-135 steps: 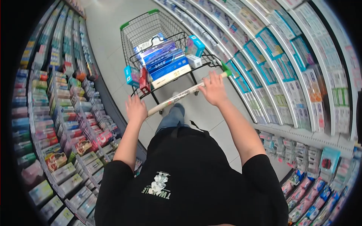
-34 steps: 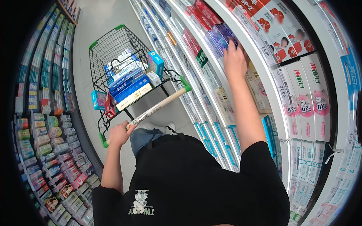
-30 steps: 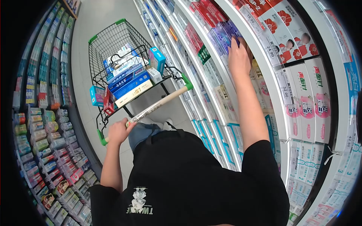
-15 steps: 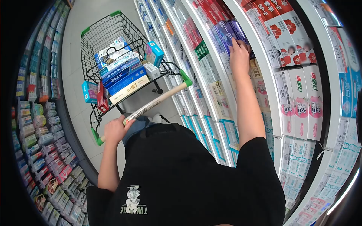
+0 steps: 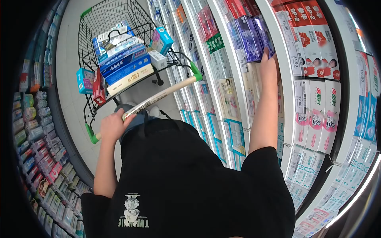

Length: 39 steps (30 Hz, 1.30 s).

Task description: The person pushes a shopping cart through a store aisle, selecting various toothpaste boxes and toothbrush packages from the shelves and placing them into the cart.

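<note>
My left hand (image 5: 112, 126) is closed round the left part of the shopping cart's pale handle (image 5: 158, 96). At the shelf on the right, my right hand (image 5: 269, 63) grips the near end of a purple patterned toothpaste box (image 5: 263, 32), some of its fingers hidden behind it. Another purple box (image 5: 248, 39) lies right beside that one. In front of me the black wire cart (image 5: 88, 55) with green corners carries several boxes, among them a blue box (image 5: 127, 71), a cream box (image 5: 131, 82) and a red box (image 5: 99, 88).
Lit shelves (image 5: 293, 119) full of toothpaste boxes rise along my right, with red-and-white boxes (image 5: 313, 39) near the right arm. To the left stands another packed shelf (image 5: 43, 146). Pale floor tiles (image 5: 69, 79) run between them, under the cart.
My right hand has shifted from on top of the purple boxes to the near end of one, which now sits slightly askew. The left hand stays on the handle; the view has shifted.
</note>
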Each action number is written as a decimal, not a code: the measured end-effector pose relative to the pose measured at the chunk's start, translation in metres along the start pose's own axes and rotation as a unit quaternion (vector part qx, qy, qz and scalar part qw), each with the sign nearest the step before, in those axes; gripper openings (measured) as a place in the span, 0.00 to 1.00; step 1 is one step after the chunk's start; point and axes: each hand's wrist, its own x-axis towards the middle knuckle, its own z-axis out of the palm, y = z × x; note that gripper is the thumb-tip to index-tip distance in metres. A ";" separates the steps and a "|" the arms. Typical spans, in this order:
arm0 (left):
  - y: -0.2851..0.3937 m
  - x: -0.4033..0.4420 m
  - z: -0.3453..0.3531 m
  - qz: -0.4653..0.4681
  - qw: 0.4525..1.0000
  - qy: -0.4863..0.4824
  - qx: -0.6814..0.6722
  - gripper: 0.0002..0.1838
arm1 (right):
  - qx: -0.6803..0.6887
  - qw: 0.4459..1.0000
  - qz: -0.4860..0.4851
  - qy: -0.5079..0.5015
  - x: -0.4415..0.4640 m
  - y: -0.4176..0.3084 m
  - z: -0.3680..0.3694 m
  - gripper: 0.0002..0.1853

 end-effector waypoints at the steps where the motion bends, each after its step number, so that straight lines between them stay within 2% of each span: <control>1: 0.000 0.000 0.000 -0.001 1.000 -0.002 -0.001 0.33 | -0.033 0.999 0.005 -0.006 0.004 0.003 0.004 0.37; 2: 0.000 0.001 -0.002 0.000 1.000 0.001 0.000 0.33 | -0.028 0.998 0.030 -0.037 0.011 0.005 0.006 0.41; 5: 0.000 -0.001 -0.001 0.002 1.000 0.013 -0.006 0.33 | -0.079 0.996 0.032 -0.006 0.022 0.001 0.015 0.44; 6: 0.000 -0.002 -0.002 0.002 1.000 0.012 -0.007 0.33 | -0.092 0.993 0.071 -0.012 0.029 0.005 0.024 0.45; 9: 0.001 -0.002 -0.004 0.001 1.000 0.012 -0.010 0.32 | -0.046 0.999 0.012 0.007 0.049 0.020 0.032 0.41; 10: 0.001 -0.002 -0.003 0.002 1.000 0.012 -0.010 0.32 | -0.106 0.994 0.010 0.014 0.051 0.017 0.031 0.41; 13: 0.001 -0.001 -0.003 0.004 1.000 0.016 -0.008 0.32 | -0.142 0.990 0.000 -0.003 0.060 0.007 0.024 0.44; 16: 0.002 0.000 -0.002 0.004 1.000 0.017 -0.007 0.32 | -0.103 0.994 0.017 -0.019 0.067 0.011 0.033 0.47; 19: 0.003 -0.001 -0.005 0.003 1.000 0.010 -0.008 0.32 | -0.113 0.993 -0.018 0.014 0.072 0.023 0.053 0.50; 22: 0.001 0.000 -0.003 0.006 1.000 0.011 -0.009 0.32 | -0.089 0.996 -0.005 -0.029 0.083 0.028 0.057 0.51; 25: 0.001 0.000 -0.004 0.009 1.000 0.009 -0.008 0.32 | -0.156 0.983 0.035 -0.088 0.082 0.025 0.063 0.50; 28: 0.001 0.000 -0.003 0.008 1.000 0.008 0.000 0.32 | -0.144 0.982 0.042 -0.115 0.084 0.024 0.059 0.51; 31: 0.001 0.001 -0.003 0.006 1.000 -0.003 0.003 0.33 | -0.113 0.983 0.038 -0.137 0.083 0.023 0.056 0.59; 34: 0.003 0.002 -0.005 0.012 1.000 -0.011 -0.006 0.34 | -0.087 0.992 0.007 -0.097 0.090 0.045 0.083 0.60; 35: 0.003 0.001 -0.005 0.009 1.000 -0.014 -0.007 0.34 | -0.011 0.997 -0.016 -0.070 0.092 0.058 0.094 0.60; 36: 0.002 0.000 -0.005 0.009 1.000 -0.011 -0.011 0.34 | 0.004 0.999 -0.013 -0.053 0.097 0.072 0.113 0.60; 37: 0.000 0.000 -0.005 0.008 1.000 -0.007 -0.014 0.35 | 0.030 0.998 -0.059 -0.003 0.102 0.087 0.132 0.58; 39: -0.003 0.001 -0.004 0.004 1.000 -0.020 -0.012 0.35 | 0.045 0.997 -0.049 -0.032 0.097 0.059 0.092 0.53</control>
